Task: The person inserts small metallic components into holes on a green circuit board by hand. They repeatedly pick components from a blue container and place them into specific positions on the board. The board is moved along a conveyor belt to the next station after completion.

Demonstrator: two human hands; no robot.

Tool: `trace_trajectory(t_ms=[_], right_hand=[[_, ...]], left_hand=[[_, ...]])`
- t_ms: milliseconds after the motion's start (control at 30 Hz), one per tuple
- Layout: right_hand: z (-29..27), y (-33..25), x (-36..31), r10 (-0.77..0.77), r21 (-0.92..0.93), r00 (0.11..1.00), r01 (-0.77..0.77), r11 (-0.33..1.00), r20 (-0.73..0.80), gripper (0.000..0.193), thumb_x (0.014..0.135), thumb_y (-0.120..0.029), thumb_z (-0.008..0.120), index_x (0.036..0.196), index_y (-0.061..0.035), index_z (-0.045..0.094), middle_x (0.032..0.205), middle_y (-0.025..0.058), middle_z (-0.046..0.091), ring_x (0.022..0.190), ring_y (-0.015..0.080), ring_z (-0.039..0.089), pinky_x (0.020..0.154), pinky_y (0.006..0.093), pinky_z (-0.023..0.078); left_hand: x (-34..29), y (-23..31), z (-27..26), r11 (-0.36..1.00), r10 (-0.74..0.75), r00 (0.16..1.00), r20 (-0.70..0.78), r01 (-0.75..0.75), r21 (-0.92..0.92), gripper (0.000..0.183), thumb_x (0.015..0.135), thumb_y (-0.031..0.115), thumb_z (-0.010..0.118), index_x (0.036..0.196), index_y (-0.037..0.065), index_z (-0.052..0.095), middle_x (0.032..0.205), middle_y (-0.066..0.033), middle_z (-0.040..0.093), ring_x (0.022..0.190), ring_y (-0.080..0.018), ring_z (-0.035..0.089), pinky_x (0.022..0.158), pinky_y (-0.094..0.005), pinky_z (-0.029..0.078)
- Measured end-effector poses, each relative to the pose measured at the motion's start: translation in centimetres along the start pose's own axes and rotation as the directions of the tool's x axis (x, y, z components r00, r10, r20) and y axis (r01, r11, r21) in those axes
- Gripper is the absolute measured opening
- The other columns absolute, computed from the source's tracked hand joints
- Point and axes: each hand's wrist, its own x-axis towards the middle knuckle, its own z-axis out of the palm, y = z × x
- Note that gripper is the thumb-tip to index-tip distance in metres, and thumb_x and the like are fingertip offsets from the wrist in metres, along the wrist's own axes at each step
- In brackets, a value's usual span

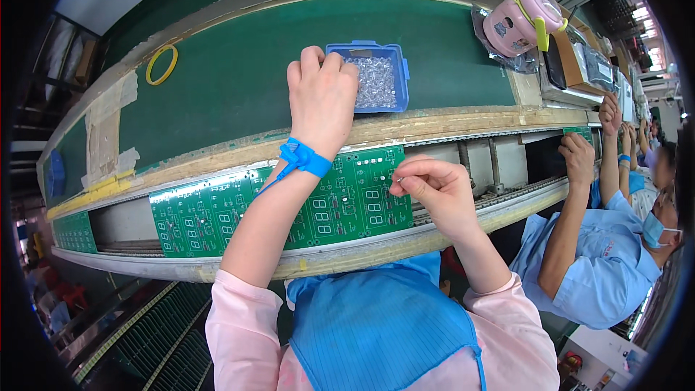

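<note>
A blue plastic bin [402,96] full of small clear parts [376,81], perhaps LEDs, stands on the green bench top. At its left side is my left hand [322,94], knuckles up and fingers curled; the fingertips and anything in them are hidden. A blue wrist strap [304,159] circles that wrist. My right hand [434,192] is closed in a pinch over the right end of a long green circuit board panel [347,210]. Whatever tiny piece sits between its thumb and forefinger is too small to name. The panel, printed with digit outlines, lies along the conveyor rails, partly covered by my left forearm.
A yellow tape ring [161,65] lies at the far left of the bench. A pink lidded pot [523,23] stands at the back right. Another green board [74,232] sits on the rails at left. To my right, a co-worker in a blue shirt [601,261] has raised hands.
</note>
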Motion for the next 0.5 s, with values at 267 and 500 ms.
trace_trajectory(t_ms=[267, 500], right_hand=[[1.4, -0.1, -0.7, -0.139, -0.105, 0.989, 0.132, 0.986, -0.058, 0.015, 0.093, 0.006, 0.062, 0.106, 0.0041, 0.068, 0.105, 0.0079, 0.065, 0.090, 0.0104, 0.064, 0.078, 0.0230, 0.053], [1.9, 0.1, -0.8, -0.118, -0.103, 0.986, 0.106, 0.989, -0.119, 0.010, 0.092, 0.007, 0.063, 0.101, 0.0043, 0.068, 0.103, 0.0084, 0.065, 0.093, 0.0117, 0.063, 0.080, 0.0240, 0.052]], left_hand=[[0.1, 0.6, -0.5, 1.000, -0.010, 0.999, 0.050, 0.010, -0.001, 0.009, 0.072, 0.007, 0.066, 0.076, 0.009, 0.074, 0.091, -0.0060, 0.065, 0.105, -0.0283, 0.053, 0.086, -0.0447, 0.040], [0.3, 0.2, -0.3, 0.998, 0.002, 0.996, -0.084, -0.008, -0.065, 0.006, 0.072, 0.008, 0.068, 0.075, 0.008, 0.073, 0.090, -0.0049, 0.066, 0.106, -0.0277, 0.053, 0.088, -0.0446, 0.040]])
